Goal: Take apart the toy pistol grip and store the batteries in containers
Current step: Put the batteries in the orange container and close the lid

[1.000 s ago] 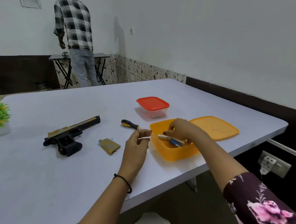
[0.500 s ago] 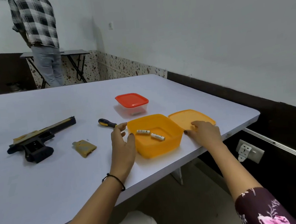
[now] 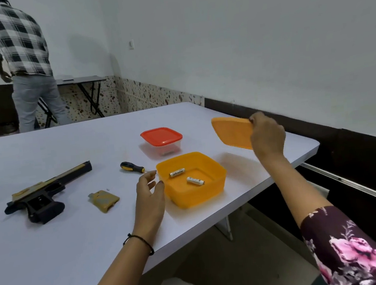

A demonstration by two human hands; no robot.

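An orange container (image 3: 218, 180) stands open near the table's front edge with two white batteries (image 3: 177, 173) (image 3: 195, 180) lying inside. My right hand (image 3: 266, 136) grips the orange lid (image 3: 232, 133), lifted and tilted above the table to the right of the container. My left hand (image 3: 149, 192) hovers with fingers apart just left of the container, holding nothing. The black and gold toy pistol (image 3: 47, 192) lies at the left, its detached gold grip cover (image 3: 104, 200) beside it. A tiny white screw (image 3: 108, 189) lies near the cover.
A black and yellow screwdriver (image 3: 132, 167) lies behind my left hand. A clear container with a red lid (image 3: 161, 141) stands behind the orange one. The white table (image 3: 65, 241) ends at right. A person in a checked shirt (image 3: 21, 64) stands by a far folding table.
My right hand has picked the orange lid up off the table and tilted it. My left hand has drawn slightly away from the container's rim. The camera view has shifted right.
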